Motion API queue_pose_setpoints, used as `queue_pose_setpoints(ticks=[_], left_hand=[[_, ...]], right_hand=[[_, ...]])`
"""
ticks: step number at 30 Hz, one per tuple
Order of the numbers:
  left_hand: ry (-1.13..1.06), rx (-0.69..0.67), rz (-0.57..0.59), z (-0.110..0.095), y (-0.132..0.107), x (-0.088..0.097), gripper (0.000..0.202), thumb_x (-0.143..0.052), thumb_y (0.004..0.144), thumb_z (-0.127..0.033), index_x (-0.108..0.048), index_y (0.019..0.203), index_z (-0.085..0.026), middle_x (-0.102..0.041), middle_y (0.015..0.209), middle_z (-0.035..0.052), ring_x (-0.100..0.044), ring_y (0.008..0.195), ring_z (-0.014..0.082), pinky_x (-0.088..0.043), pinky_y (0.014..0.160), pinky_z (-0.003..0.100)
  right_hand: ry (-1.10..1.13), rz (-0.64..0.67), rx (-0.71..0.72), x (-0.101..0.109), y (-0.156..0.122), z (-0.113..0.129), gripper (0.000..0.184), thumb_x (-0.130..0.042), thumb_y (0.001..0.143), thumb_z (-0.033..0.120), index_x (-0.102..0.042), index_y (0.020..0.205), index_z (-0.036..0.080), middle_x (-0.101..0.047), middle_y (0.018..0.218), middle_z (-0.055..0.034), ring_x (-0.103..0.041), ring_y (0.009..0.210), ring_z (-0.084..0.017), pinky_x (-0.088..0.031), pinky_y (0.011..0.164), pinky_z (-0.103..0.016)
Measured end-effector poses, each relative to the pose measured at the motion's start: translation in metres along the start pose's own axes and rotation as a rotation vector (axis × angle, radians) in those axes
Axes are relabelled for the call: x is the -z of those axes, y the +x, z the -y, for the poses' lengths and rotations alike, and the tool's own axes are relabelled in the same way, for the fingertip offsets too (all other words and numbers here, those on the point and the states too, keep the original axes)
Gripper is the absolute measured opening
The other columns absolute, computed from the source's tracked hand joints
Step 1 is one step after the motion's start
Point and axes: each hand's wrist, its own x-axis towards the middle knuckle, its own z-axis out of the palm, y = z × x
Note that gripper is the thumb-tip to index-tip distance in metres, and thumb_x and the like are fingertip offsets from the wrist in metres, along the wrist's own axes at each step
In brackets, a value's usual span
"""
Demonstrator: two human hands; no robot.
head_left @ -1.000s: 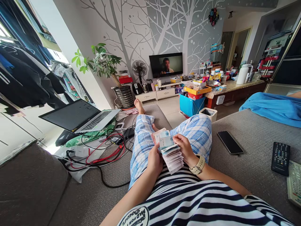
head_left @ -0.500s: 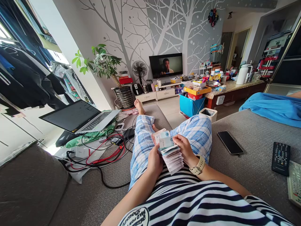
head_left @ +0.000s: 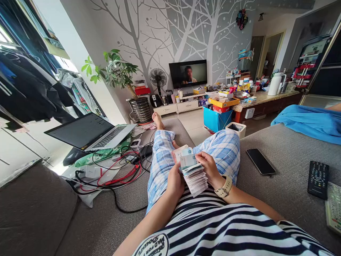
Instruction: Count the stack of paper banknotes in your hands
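Observation:
A thick bundle of banknotes [head_left: 195,179] is held over my lap, its lower ends fanned toward my striped shirt. My left hand [head_left: 176,179] is closed on the bundle's left side, thumb on top. The fingers of my right hand [head_left: 209,165] pinch the right edge of a greenish-blue banknote [head_left: 188,161] lying across the top. Past it, paler and pinkish banknotes [head_left: 181,152] stick out toward my knees. How the lower fingers of my left hand grip is hidden. A beige watch [head_left: 224,187] is on my right wrist.
On the grey sofa [head_left: 255,142] to my right lie a phone [head_left: 260,161], a black remote [head_left: 318,179] and a pale remote [head_left: 334,206]. At my left are an open laptop [head_left: 109,137] and tangled cables [head_left: 130,174]. A cluttered table [head_left: 287,97] stands ahead right.
Hardly anything differs. The top banknote and the fingers of my right hand have shifted very slightly; both hands keep their hold on the banknotes.

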Motion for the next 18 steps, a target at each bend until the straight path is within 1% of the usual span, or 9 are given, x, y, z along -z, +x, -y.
queue_pose_setpoints(ticks=[3, 6, 9, 11, 15, 18], left_hand=[[0.011, -0.006, -0.001, 0.0003, 0.0009, 0.0015, 0.028, -0.061, 0.072, -0.021, -0.067, 0.097, -0.009, -0.074, 0.083, 0.0089, -0.071, 0.078, 0.0248, -0.055, 0.077, 0.037], [0.002, -0.011, -0.011, 0.0005, 0.0028, 0.0023, 0.029, -0.062, 0.073, -0.022, -0.066, 0.098, -0.009, -0.074, 0.085, 0.0084, -0.070, 0.081, 0.0251, -0.055, 0.080, 0.037], [-0.024, -0.019, -0.049, 0.0010, 0.0058, 0.0024, 0.022, -0.059, 0.076, -0.021, -0.067, 0.094, -0.010, -0.074, 0.085, 0.0075, -0.070, 0.084, 0.0255, -0.053, 0.083, 0.038], [-0.028, -0.027, -0.071, 0.0016, 0.0075, 0.0028, 0.018, -0.057, 0.077, -0.019, -0.067, 0.090, -0.010, -0.074, 0.083, 0.0075, -0.069, 0.083, 0.0257, -0.053, 0.083, 0.039], [-0.011, -0.047, -0.040, 0.0018, 0.0072, 0.0043, 0.020, -0.065, 0.071, -0.019, -0.066, 0.089, -0.011, -0.072, 0.079, 0.0064, -0.068, 0.075, 0.0226, -0.053, 0.079, 0.037], [0.014, -0.057, -0.041, 0.0005, 0.0042, 0.0041, 0.022, -0.068, 0.066, -0.016, -0.066, 0.087, -0.012, -0.071, 0.079, 0.0057, -0.067, 0.071, 0.0192, -0.053, 0.077, 0.034]], right_hand=[[0.012, -0.007, 0.002, 0.0003, 0.0002, -0.0007, 0.026, -0.063, 0.078, 0.040, -0.055, 0.065, 0.019, -0.045, 0.058, 0.0043, -0.037, 0.054, -0.012, -0.030, 0.053, -0.026], [0.028, -0.009, 0.003, 0.0011, 0.0009, -0.0032, 0.024, -0.063, 0.080, 0.038, -0.056, 0.066, 0.020, -0.049, 0.054, 0.0039, -0.038, 0.051, -0.011, -0.030, 0.052, -0.026], [0.023, 0.007, -0.004, 0.0024, 0.0018, -0.0061, 0.023, -0.060, 0.083, 0.039, -0.059, 0.071, 0.019, -0.055, 0.050, 0.0026, -0.040, 0.048, -0.012, -0.031, 0.052, -0.026], [0.012, 0.008, 0.001, 0.0030, 0.0022, -0.0064, 0.023, -0.060, 0.083, 0.040, -0.060, 0.072, 0.019, -0.055, 0.048, 0.0026, -0.041, 0.047, -0.012, -0.031, 0.052, -0.026], [0.008, -0.021, 0.027, 0.0025, 0.0024, -0.0037, 0.025, -0.064, 0.081, 0.040, -0.057, 0.068, 0.019, -0.051, 0.049, 0.0041, -0.043, 0.049, -0.011, -0.034, 0.054, -0.026], [0.033, -0.081, -0.001, 0.0015, 0.0034, -0.0038, 0.026, -0.070, 0.075, 0.039, -0.054, 0.069, 0.020, -0.049, 0.052, 0.0058, -0.041, 0.048, -0.011, -0.033, 0.052, -0.026]])
